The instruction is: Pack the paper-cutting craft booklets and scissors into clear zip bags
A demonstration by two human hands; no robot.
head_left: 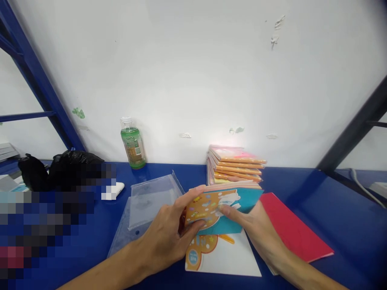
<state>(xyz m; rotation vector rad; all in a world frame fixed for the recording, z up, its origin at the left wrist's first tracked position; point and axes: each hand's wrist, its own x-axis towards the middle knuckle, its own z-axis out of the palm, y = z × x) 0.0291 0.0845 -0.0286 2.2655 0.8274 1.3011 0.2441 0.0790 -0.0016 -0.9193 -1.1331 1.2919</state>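
Between my two hands stands a stack of booklets (211, 211) with an orange and teal printed cover, tilted up on its long edge. My left hand (173, 225) is closed around its left end, thumb on the front cover. At the right end, my right hand (254, 225) grips it with the thumb pressed on the cover; its other fingers are hidden behind. Under the stack lies a white sheet or booklet (226, 257) with orange print at its left. A red booklet (293, 225) lies beside my right forearm.
Behind my hands is a pile of plastic-wrapped booklets (236, 163). Clear plastic sleeves (151, 201) lie to the left, with a green-labelled bottle (133, 145) against the wall. Further left are a white object (116, 190) and a black plastic bag (69, 169). Blue frame posts (39, 68) flank the table.
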